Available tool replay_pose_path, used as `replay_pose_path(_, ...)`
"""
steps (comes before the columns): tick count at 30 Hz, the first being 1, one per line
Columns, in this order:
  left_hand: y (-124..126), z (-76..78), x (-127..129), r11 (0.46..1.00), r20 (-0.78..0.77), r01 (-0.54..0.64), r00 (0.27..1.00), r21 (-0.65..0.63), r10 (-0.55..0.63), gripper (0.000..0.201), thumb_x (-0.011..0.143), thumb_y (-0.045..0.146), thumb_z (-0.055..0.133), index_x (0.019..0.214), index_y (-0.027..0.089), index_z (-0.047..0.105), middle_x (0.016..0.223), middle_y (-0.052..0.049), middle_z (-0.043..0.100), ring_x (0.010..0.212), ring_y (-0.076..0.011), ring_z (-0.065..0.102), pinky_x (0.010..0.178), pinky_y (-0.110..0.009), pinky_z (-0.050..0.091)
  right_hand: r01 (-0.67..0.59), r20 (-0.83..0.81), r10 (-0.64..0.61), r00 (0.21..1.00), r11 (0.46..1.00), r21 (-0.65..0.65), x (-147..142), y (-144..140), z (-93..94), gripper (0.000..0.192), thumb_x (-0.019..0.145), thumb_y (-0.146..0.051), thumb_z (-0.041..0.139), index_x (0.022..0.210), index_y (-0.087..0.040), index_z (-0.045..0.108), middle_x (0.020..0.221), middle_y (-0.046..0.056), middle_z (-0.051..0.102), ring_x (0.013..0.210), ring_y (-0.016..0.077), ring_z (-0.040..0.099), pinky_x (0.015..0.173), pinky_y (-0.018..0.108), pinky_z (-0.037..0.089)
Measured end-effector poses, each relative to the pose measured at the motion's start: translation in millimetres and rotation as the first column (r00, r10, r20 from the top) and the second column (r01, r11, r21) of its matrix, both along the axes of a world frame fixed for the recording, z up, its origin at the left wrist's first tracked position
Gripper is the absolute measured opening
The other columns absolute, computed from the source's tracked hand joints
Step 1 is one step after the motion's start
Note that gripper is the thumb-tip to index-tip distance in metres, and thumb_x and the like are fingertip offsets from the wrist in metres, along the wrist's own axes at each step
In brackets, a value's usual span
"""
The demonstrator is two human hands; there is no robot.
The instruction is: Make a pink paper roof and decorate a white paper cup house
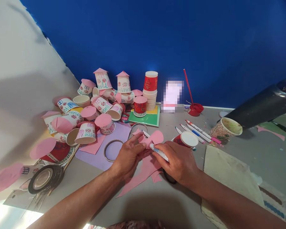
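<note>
Scraps of pink paper (146,173) are spread on the desk (105,205) beneath the hands. A small pink cutout (156,137) is held between the fingers of the left hand (131,156); its grip is closed on the paper. A white tube (161,153) is gripped in the right hand (181,162), its tip brought to the cutout's edge. To the left, purple paper (91,156) is partly covered by a tape ring (105,152). Beyond the right hand, a red cup (189,139) and several markers (197,132) are laid. Farther left, decorated cups (85,133) are heaped, many topped with pink paper. Behind, a cup stack (150,99) is placed near the blue wall (157,38).
</note>
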State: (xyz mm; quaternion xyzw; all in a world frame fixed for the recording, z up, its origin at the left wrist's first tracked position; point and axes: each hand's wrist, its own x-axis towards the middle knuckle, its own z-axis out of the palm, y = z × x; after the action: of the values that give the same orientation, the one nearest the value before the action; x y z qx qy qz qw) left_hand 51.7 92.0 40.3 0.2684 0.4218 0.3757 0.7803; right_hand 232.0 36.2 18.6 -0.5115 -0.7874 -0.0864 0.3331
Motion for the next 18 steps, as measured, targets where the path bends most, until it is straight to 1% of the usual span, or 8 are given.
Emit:
replay_pose_path(2, 1.2, -1.5, 0.3, 1.0, -0.04, -0.003, 0.999, -0.001, 0.003, 0.079, 0.078, 0.009, 0.081, 0.149, 0.009, 0.047, 0.089, -0.01, 0.081, 0.08, -0.0208, 0.08, 0.087, -0.034, 0.063, 0.0, 0.006, 0.0, 1.0, 1.0, 0.005, -0.1, -0.4, 0.4, 0.013, 0.103, -0.027, 0.059, 0.099, -0.02, 0.07, 0.077, 0.005, 0.075, 0.072, 0.0189, 0.072, 0.065, 0.031, 0.047)
replay_pose_path(4, 2.4, -2.9, 0.0, 1.0, -0.08, -0.012, 0.997, 0.004, 0.012, 0.085, 0.074, 0.01, 0.085, 0.149, 0.008, 0.047, 0.083, -0.009, 0.08, 0.076, -0.0227, 0.079, 0.082, -0.035, 0.064, 0.002, 0.009, -0.002, 1.0, 1.0, 0.008, -0.1, -0.7, 0.2, 0.012, 0.102, -0.027, 0.06, 0.098, -0.02, 0.07, 0.076, 0.005, 0.075, 0.071, 0.0189, 0.072, 0.064, 0.031, 0.047)
replay_pose_path(7, 3.5, -4.3, -0.9, 0.999, -0.081, -0.033, 0.996, 0.033, 0.035, 0.089, 0.07, 0.009, 0.088, 0.149, 0.007, 0.047, 0.072, -0.006, 0.077, 0.067, -0.0211, 0.077, 0.076, -0.035, 0.064, 0.001, -0.011, -0.001, 1.0, 1.0, -0.001, 0.2, -1.0, -1.0, 0.01, 0.101, -0.026, 0.062, 0.101, -0.019, 0.07, 0.078, 0.005, 0.076, 0.072, 0.0193, 0.073, 0.066, 0.031, 0.049)
replay_pose_path(9, 3.5, -4.9, -1.3, 0.998, -0.043, -0.041, 0.998, 0.05, 0.043, 0.089, 0.07, 0.01, 0.087, 0.149, 0.007, 0.047, 0.067, -0.003, 0.075, 0.065, -0.0191, 0.075, 0.077, -0.035, 0.064, -0.01, -0.034, 0.01, 0.999, 1.0, -0.006, 0.4, -1.2, -1.8, 0.01, 0.101, -0.026, 0.063, 0.103, -0.019, 0.069, 0.08, 0.006, 0.077, 0.074, 0.0195, 0.075, 0.068, 0.031, 0.051)
replay_pose_path(11, 3.0, -5.7, -1.2, 0.998, -0.017, -0.036, 0.999, 0.049, 0.037, 0.087, 0.071, 0.012, 0.087, 0.149, 0.009, 0.048, 0.071, -0.002, 0.076, 0.068, -0.0187, 0.076, 0.079, -0.036, 0.064, -0.02, -0.043, 0.019, 0.999, 1.0, -0.01, 0.5, -1.5, -2.5, 0.01, 0.101, -0.026, 0.063, 0.103, -0.018, 0.069, 0.081, 0.006, 0.078, 0.075, 0.0198, 0.075, 0.069, 0.031, 0.051)
replay_pose_path(14, 2.2, -7.5, -0.3, 0.999, -0.035, -0.027, 0.999, 0.033, 0.029, 0.085, 0.072, 0.014, 0.087, 0.149, 0.011, 0.049, 0.081, -0.005, 0.078, 0.071, -0.019, 0.077, 0.078, -0.035, 0.064, -0.023, -0.036, 0.023, 0.999, 1.0, -0.01, 0.3, -2.1, -2.9, 0.01, 0.101, -0.026, 0.062, 0.104, -0.019, 0.068, 0.082, 0.006, 0.078, 0.074, 0.0198, 0.075, 0.067, 0.031, 0.051)
replay_pose_path(18, 1.2, -10.2, 0.9, 0.998, -0.026, -0.024, 0.999, 0.06, 0.026, 0.092, 0.073, 0.016, 0.088, 0.154, 0.009, 0.043, 0.075, -0.004, 0.078, 0.068, -0.0183, 0.075, 0.079, -0.036, 0.063, -0.028, -0.015, 0.028, 0.999, 0.999, 0.018, -0.6, -2.5, -2.2, 0.011, 0.102, -0.026, 0.061, 0.107, -0.019, 0.068, 0.081, 0.005, 0.078, 0.072, 0.0191, 0.074, 0.065, 0.031, 0.049)
